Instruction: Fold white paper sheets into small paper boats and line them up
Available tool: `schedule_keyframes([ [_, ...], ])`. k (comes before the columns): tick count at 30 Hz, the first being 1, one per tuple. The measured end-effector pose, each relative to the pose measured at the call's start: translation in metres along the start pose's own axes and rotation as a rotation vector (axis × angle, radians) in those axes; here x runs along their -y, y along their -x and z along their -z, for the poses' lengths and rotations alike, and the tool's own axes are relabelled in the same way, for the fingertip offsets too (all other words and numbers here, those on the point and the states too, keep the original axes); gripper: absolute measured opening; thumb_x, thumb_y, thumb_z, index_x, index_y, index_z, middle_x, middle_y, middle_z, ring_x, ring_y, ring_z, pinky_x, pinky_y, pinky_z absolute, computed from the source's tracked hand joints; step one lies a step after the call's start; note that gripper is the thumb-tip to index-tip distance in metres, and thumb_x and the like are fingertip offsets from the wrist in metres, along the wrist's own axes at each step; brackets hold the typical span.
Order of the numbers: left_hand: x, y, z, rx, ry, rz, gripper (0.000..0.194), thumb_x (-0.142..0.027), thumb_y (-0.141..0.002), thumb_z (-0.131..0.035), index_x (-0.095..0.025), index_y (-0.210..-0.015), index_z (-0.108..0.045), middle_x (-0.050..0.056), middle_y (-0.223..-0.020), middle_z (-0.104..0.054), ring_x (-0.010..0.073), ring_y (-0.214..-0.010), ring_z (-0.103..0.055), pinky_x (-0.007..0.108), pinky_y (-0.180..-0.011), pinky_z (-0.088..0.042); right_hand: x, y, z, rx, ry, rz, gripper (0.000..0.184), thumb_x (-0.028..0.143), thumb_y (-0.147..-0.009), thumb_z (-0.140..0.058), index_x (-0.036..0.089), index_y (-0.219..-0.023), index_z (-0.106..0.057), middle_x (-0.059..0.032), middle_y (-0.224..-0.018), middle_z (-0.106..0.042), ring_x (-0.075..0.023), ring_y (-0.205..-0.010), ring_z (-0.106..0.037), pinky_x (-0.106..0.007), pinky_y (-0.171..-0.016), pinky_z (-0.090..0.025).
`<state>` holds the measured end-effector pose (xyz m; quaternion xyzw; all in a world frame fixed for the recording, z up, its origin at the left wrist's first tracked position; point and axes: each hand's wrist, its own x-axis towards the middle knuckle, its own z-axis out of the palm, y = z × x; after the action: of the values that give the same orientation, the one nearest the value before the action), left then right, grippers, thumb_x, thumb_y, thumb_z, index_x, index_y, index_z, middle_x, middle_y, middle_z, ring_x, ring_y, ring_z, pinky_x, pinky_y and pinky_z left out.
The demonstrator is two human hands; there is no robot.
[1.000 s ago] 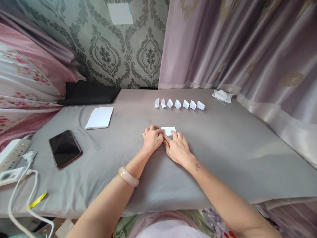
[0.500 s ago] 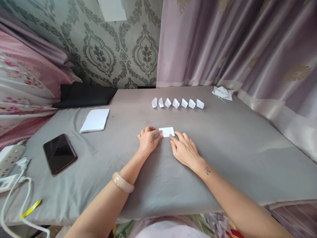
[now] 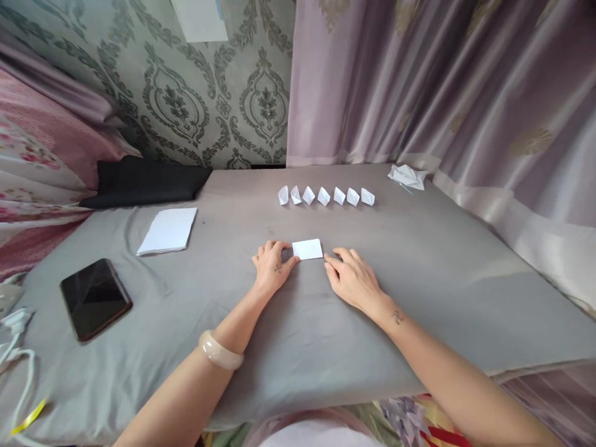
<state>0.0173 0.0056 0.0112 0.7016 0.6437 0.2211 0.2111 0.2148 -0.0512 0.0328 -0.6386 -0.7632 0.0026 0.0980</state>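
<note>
A small folded white paper rectangle (image 3: 308, 249) lies flat on the grey sheet (image 3: 419, 279). My left hand (image 3: 270, 268) rests just left of it, fingers loosely curled, fingertips near its left edge. On the paper's right side, slightly nearer me, lies my right hand (image 3: 351, 280), fingers spread flat on the sheet, just off the paper's lower right corner. Neither hand holds anything. Beyond the paper stands a row of several small folded white paper shapes (image 3: 326, 196).
A stack of white paper (image 3: 167, 231) and a dark phone (image 3: 95, 298) lie at the left. A black cloth (image 3: 144, 181) sits at the back left, crumpled paper (image 3: 407, 176) at the back right. Curtains hang along the right. White cables (image 3: 16, 335) are at the far left.
Both hands have drawn apart and off the folded paper, which now lies uncovered. The right hand slid to the right and back.
</note>
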Motion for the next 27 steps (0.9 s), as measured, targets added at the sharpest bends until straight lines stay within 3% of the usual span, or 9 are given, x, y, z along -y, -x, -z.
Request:
schedule_keyframes([
  [3,0.0,0.001,-0.002,-0.013,0.038,-0.016,0.022,-0.039,-0.08,-0.064,-0.028,-0.099,-0.065,0.005,-0.115,-0.058,0.028,-0.109,-0.046,0.043,-0.091,-0.033,-0.001,-0.006,-0.001,-0.015,-0.042,-0.036,0.037,0.032,-0.093,-0.044,0.021,-0.126,-0.056,-0.0101,-0.115,-0.06,-0.0251,-0.105,-0.053,-0.036,-0.083,-0.046],
  [6,-0.001,0.001,-0.002,-0.024,0.075,-0.016,0.017,-0.037,-0.079,-0.065,-0.027,-0.093,-0.066,0.005,-0.113,-0.059,0.0275,-0.108,-0.047,0.043,-0.091,-0.032,0.0,-0.016,-0.003,-0.051,-0.092,-0.052,0.049,0.032,-0.088,-0.053,0.017,-0.134,-0.045,-0.0124,-0.117,-0.059,-0.0274,-0.107,-0.053,-0.039,-0.086,-0.047],
  [10,-0.002,0.002,-0.001,-0.025,0.097,0.006,0.023,-0.036,-0.076,-0.068,-0.023,-0.095,-0.066,0.006,-0.114,-0.059,0.0278,-0.108,-0.047,0.043,-0.091,-0.032,0.005,-0.035,-0.005,-0.078,-0.221,0.089,0.049,0.03,-0.083,-0.061,0.02,-0.13,-0.049,-0.0104,-0.125,-0.053,-0.0266,-0.114,-0.048,-0.04,-0.097,-0.042],
  [17,-0.008,0.004,0.004,-0.008,0.151,0.0,0.022,-0.033,-0.075,-0.069,-0.028,-0.096,-0.069,0.005,-0.111,-0.059,0.0278,-0.109,-0.046,0.045,-0.094,-0.03,0.008,-0.065,-0.006,0.058,-0.354,0.217,0.055,0.032,-0.08,-0.064,0.023,-0.131,-0.048,-0.0082,-0.13,-0.051,-0.0277,-0.122,-0.04,-0.045,-0.101,-0.037],
  [22,-0.011,0.006,0.006,-0.006,0.185,0.004,0.014,-0.025,-0.074,-0.068,-0.029,-0.087,-0.071,0.005,-0.108,-0.059,0.028,-0.107,-0.047,0.047,-0.095,-0.029,0.004,-0.07,-0.01,0.057,-0.363,0.277,0.034,0.023,-0.079,-0.064,0.025,-0.113,-0.059,-0.0063,-0.125,-0.055,-0.0256,-0.116,-0.045,-0.045,-0.097,-0.038],
  [27,-0.007,0.004,0.009,-0.009,0.373,0.003,0.028,-0.013,-0.074,-0.057,-0.027,-0.094,-0.069,0.004,-0.105,-0.061,0.0248,-0.103,-0.052,0.047,-0.097,-0.032,0.007,-0.072,-0.004,-0.057,-0.404,0.353,0.013,0.014,-0.082,-0.06,0.025,-0.088,-0.065,-0.0027,-0.114,-0.06,-0.0213,-0.106,-0.05,-0.041,-0.093,-0.037],
])
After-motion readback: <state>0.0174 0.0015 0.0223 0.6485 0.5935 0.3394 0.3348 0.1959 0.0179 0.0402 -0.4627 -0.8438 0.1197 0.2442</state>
